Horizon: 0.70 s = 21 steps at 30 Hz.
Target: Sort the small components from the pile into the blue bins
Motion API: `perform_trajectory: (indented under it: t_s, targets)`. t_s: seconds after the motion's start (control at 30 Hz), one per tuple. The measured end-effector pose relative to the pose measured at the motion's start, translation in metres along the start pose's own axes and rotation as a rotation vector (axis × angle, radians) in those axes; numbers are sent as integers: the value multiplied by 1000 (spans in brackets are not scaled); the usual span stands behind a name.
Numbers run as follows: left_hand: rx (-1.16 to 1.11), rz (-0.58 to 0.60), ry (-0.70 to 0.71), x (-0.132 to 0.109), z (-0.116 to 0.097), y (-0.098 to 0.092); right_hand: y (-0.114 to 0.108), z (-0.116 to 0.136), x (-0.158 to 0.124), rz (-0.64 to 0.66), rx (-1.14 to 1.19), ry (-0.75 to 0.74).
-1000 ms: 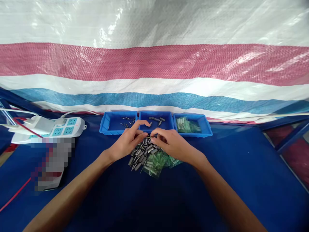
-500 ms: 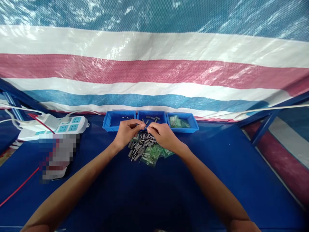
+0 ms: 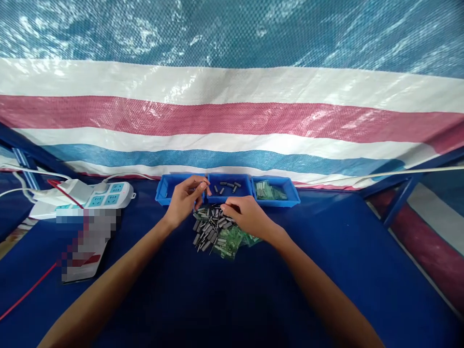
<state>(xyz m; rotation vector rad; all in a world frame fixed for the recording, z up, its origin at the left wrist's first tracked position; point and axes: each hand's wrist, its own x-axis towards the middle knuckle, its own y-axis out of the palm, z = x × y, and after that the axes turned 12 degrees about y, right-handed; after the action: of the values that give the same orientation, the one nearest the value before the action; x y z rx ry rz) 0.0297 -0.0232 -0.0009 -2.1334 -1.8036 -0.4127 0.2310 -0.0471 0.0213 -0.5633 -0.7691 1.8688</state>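
My left hand (image 3: 185, 199) is curled in front of the left blue bin (image 3: 163, 187), fingertips near the divide with the middle bin. Whatever its fingers hold, if anything, is too small to make out. Over the upper right side of a pile of small dark metal pieces (image 3: 208, 229), my right hand (image 3: 246, 212) has thumb and forefinger pinched together; their contents cannot be made out. The pile mixes thick short cylinders and thin pins. Small clear bags (image 3: 230, 240) with a green tint lie against it, partly under my right hand.
In the middle blue bin (image 3: 242, 181) lie several short dark cylinders (image 3: 230, 184). The right blue bin (image 3: 279, 204) holds green-tinted bags. A white power strip (image 3: 125, 193) with plugs and a blurred phone-like object (image 3: 85, 270) are at left. A striped tarp (image 3: 232, 118) hangs behind.
My hands have moved apart: the left drew back toward the left bin, the right lowered slightly over the pile. The whole view has shifted slightly downward.
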Motion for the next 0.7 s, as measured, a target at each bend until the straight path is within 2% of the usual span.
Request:
perform_trajectory:
  t_s: [0.17, 0.33, 0.5, 0.7]
  targets:
    - [191, -78, 31, 12, 3, -27, -14, -12, 6, 1, -12, 52]
    - [330, -111, 40, 16, 2, -38, -23, -16, 8, 24, -64, 97]
    - [477, -28, -6, 17, 6, -46, -20, -20, 6, 82, -198, 104]
    - [738, 107, 24, 18, 7, -50, -10, -28, 6, 197, -357, 120]
